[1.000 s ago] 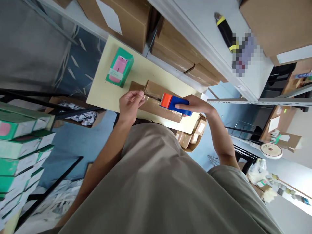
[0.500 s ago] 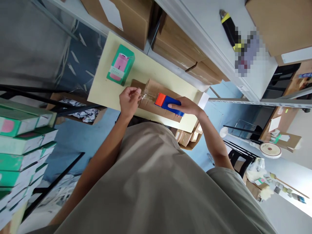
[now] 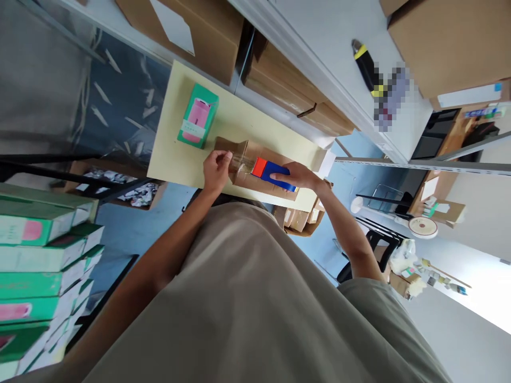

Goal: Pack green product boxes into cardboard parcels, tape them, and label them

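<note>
My right hand (image 3: 299, 175) is closed around a blue and orange tape dispenser (image 3: 271, 172), which lies over a brown cardboard box (image 3: 275, 190) on the pale yellow table (image 3: 181, 166). A strip of clear tape (image 3: 242, 161) runs from the dispenser's orange end toward my left hand (image 3: 216, 169). The left fingers pinch the strip's end beside the box's open flap (image 3: 228, 143). A green box with a pink device pictured on it (image 3: 197, 115) lies on the table beyond my left hand.
Stacked green boxes (image 3: 35, 255) rise at the lower left. Large cartons (image 3: 275, 74) line the shelf behind the table. A black and yellow cutter (image 3: 367, 66) lies on the upper shelf. A carton of small boxes (image 3: 299, 219) stands below the table's right side.
The tape strip between my hands now stretches further across the box's flap. Both hands keep their grips, and the whole view has shifted slightly.
</note>
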`<action>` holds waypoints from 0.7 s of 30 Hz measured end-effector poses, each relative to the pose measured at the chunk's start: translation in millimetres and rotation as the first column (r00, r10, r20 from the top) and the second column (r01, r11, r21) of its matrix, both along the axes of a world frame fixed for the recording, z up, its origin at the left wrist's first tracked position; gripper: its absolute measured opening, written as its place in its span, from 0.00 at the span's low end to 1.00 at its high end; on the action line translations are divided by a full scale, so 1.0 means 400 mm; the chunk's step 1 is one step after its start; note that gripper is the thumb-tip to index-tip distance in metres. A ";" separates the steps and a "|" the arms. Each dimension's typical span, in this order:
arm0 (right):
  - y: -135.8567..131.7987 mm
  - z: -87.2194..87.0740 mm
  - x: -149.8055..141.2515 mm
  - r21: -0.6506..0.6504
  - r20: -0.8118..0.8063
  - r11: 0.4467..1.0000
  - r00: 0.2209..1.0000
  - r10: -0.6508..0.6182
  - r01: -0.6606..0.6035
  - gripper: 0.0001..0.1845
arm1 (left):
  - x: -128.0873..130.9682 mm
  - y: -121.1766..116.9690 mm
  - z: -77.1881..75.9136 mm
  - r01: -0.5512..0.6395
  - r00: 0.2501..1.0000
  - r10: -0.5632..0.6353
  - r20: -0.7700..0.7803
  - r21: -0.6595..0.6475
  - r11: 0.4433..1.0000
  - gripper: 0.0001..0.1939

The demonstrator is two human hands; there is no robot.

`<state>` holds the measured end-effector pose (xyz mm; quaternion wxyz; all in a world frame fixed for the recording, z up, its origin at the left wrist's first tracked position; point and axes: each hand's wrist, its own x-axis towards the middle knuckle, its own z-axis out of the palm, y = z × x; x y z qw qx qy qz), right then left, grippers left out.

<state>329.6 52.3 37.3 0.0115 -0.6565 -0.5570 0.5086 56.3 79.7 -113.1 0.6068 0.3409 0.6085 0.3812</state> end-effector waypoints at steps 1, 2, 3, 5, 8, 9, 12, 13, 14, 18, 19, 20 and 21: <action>0.003 0.006 -0.006 -0.036 0.041 0.999 0.999 0.036 -0.034 0.34 | -0.001 -0.002 -0.013 0.020 0.999 -0.020 -0.028 0.020 1.000 0.16; 0.007 0.014 -0.012 -0.079 0.081 0.995 0.995 0.059 -0.052 0.33 | 0.000 -0.004 -0.025 0.044 0.998 -0.043 -0.050 0.033 0.998 0.16; 0.011 0.023 -0.020 -0.125 0.117 0.990 0.990 0.074 -0.060 0.33 | 0.002 -0.006 -0.036 0.071 0.996 -0.068 -0.065 0.040 0.997 0.16; 0.018 0.044 -0.035 -0.200 0.174 0.977 0.979 0.106 -0.071 0.34 | 0.008 -0.013 -0.055 0.131 0.988 -0.127 -0.085 0.048 0.990 0.16; 0.027 0.071 -0.055 -0.264 0.217 0.961 0.966 0.142 -0.082 0.36 | 0.015 -0.020 -0.078 0.209 0.973 -0.200 -0.117 0.062 0.976 0.15; 0.029 0.077 -0.059 -0.270 0.221 0.960 0.965 0.140 -0.078 0.36 | 0.015 -0.021 -0.083 0.220 0.969 -0.213 -0.125 0.049 0.974 0.14; 0.032 0.082 -0.066 -0.288 0.216 0.955 0.967 0.135 -0.069 0.35 | 0.002 -0.018 -0.086 0.197 0.967 -0.196 -0.164 -0.011 0.980 0.17; 0.032 0.081 -0.066 -0.290 0.218 0.954 0.966 0.139 -0.072 0.34 | -0.003 -0.016 -0.081 0.182 0.967 -0.181 -0.177 -0.007 0.983 0.17; 0.032 0.078 -0.064 -0.291 0.222 0.954 0.964 0.147 -0.079 0.34 | -0.007 -0.015 -0.073 0.175 0.968 -0.170 -0.183 0.016 0.984 0.17; 0.033 0.064 -0.052 -0.281 0.197 0.953 0.964 0.176 -0.117 0.32 | 0.005 -0.011 -0.023 0.273 0.952 -0.245 -0.185 0.147 0.951 0.17; 0.034 0.060 -0.050 -0.284 0.189 0.950 0.964 0.187 -0.129 0.32 | 0.013 -0.011 -0.012 0.298 0.942 -0.264 -0.209 0.155 0.942 0.18; 0.035 0.057 -0.049 -0.283 0.186 0.948 0.962 0.199 -0.142 0.32 | 0.023 -0.011 -0.003 0.312 0.933 -0.271 -0.236 0.156 0.937 0.18; 0.036 0.053 -0.050 -0.275 0.189 0.949 0.959 0.212 -0.155 0.33 | 0.032 -0.011 0.003 0.311 0.928 -0.264 -0.261 0.155 0.938 0.18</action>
